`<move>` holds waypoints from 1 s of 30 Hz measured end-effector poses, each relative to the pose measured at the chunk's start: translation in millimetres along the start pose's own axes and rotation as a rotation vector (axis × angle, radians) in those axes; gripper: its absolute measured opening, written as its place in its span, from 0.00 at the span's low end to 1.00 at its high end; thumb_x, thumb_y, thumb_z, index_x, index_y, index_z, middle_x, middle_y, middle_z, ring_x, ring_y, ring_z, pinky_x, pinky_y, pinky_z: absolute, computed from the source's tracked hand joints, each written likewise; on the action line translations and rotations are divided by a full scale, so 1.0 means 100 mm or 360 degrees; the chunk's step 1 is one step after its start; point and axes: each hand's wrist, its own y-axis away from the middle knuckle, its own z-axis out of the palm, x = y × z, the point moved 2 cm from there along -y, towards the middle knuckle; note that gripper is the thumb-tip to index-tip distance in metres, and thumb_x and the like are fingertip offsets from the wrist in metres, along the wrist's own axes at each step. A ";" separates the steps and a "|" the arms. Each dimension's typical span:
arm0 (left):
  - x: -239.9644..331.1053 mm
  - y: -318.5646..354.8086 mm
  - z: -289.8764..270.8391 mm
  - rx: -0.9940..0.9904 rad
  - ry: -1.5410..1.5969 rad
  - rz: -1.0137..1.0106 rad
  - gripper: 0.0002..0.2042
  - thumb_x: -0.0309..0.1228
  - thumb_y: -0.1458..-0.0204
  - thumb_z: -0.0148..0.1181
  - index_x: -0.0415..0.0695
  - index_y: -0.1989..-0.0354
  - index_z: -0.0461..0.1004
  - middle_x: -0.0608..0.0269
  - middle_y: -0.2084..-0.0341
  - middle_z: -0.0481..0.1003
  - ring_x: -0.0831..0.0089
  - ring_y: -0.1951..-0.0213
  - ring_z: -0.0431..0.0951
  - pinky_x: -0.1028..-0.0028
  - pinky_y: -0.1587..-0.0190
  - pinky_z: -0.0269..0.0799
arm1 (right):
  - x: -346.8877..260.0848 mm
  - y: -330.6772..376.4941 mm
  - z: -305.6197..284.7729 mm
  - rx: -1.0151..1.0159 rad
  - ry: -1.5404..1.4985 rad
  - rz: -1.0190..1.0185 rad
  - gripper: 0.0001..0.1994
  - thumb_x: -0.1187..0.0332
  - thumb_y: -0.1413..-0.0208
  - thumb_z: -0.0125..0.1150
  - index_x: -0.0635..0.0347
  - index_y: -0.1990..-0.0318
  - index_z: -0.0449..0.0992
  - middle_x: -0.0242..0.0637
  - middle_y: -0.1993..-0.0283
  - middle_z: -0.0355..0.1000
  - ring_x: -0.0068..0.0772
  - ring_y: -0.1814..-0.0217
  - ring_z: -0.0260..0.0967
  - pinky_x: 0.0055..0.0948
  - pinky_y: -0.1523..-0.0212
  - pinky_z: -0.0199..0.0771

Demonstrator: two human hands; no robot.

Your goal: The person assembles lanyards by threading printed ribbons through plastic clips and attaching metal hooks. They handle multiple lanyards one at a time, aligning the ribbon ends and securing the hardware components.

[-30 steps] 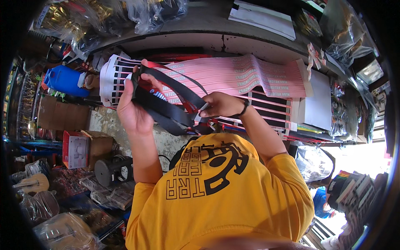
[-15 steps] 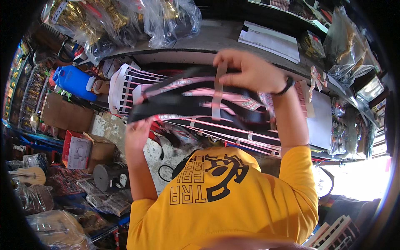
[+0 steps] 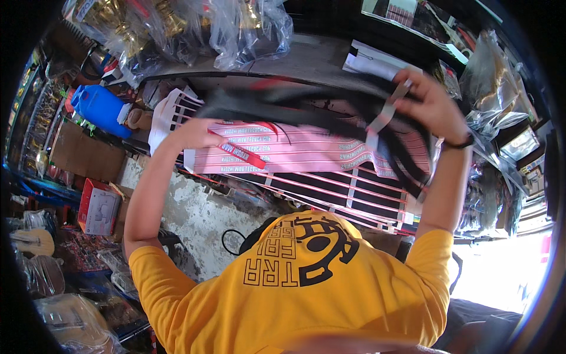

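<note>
Both hands are raised over the bench (image 3: 330, 56), stretching a black woven strap (image 3: 306, 109), motion-blurred. Right hand (image 3: 433, 106) is pinching the strap's grey band, fingers closed. Left hand (image 3: 194, 133) is gripping the left end, closed. Beneath, a pink-striped flat sheet (image 3: 306, 156) is lying. Far left, a blue plastic jug (image 3: 97, 106).

A cluttered shop: bagged trophies (image 3: 159, 23), stacked lanyard strips (image 3: 295, 153), boxed goods (image 3: 97, 206) crowding the floor.
</note>
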 end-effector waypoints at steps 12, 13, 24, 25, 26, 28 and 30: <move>0.95 -1.17 1.57 0.0327 0.0160 0.1037 0.27 0.32 0.47 0.59 0.43 0.39 0.60 0.51 0.40 0.62 0.55 0.38 0.61 0.65 0.37 0.56 | 1.56 0.10 1.43 0.0012 0.0262 0.0262 0.11 0.70 0.46 0.57 0.60 0.57 0.66 0.44 0.75 0.71 0.42 0.70 0.71 0.34 0.66 0.68; 1.08 -1.25 1.68 0.0361 0.0103 0.1049 0.27 0.32 0.47 0.58 0.43 0.39 0.60 0.51 0.39 0.61 0.54 0.37 0.59 0.62 0.36 0.54 | 1.53 0.10 1.42 0.0003 0.0182 0.0270 0.10 0.70 0.45 0.56 0.61 0.58 0.67 0.43 0.76 0.71 0.38 0.71 0.70 0.33 0.68 0.68; 1.30 -1.59 2.16 0.0212 0.0742 0.0997 0.10 0.34 0.39 0.47 0.38 0.60 0.66 0.51 0.70 0.72 0.56 0.65 0.72 0.66 0.60 0.66 | 1.57 0.27 1.58 0.0650 0.0218 0.0121 0.05 0.71 0.50 0.60 0.60 0.67 0.78 0.41 0.69 0.75 0.44 0.66 0.74 0.33 0.66 0.72; 1.31 -1.61 2.19 0.0311 0.0742 0.1016 0.10 0.34 0.39 0.47 0.38 0.61 0.66 0.50 0.70 0.72 0.55 0.66 0.72 0.66 0.60 0.66 | 1.60 0.27 1.61 0.0742 0.0199 0.0027 0.05 0.72 0.52 0.61 0.60 0.68 0.78 0.40 0.69 0.75 0.43 0.66 0.73 0.32 0.66 0.72; 1.31 -1.62 2.23 0.0338 0.0751 0.0984 0.10 0.34 0.39 0.47 0.38 0.61 0.66 0.49 0.71 0.71 0.53 0.67 0.71 0.66 0.61 0.66 | 1.62 0.27 1.64 0.0817 0.0177 -0.0028 0.04 0.73 0.53 0.61 0.60 0.68 0.79 0.40 0.68 0.75 0.42 0.66 0.73 0.31 0.66 0.72; 1.31 -1.66 2.30 0.0404 0.0777 0.0936 0.09 0.33 0.39 0.46 0.38 0.62 0.66 0.46 0.73 0.70 0.50 0.68 0.71 0.65 0.63 0.66 | 1.66 0.26 1.69 0.0955 0.0201 -0.0095 0.05 0.75 0.56 0.62 0.60 0.69 0.80 0.39 0.66 0.75 0.41 0.67 0.73 0.30 0.67 0.72; 1.31 -1.72 2.36 0.0439 0.0754 0.0883 0.09 0.32 0.39 0.46 0.37 0.63 0.65 0.45 0.74 0.70 0.49 0.68 0.71 0.65 0.64 0.66 | 1.70 0.27 1.72 0.1077 0.0296 -0.0117 0.05 0.77 0.57 0.63 0.60 0.71 0.80 0.38 0.64 0.75 0.40 0.67 0.73 0.30 0.67 0.72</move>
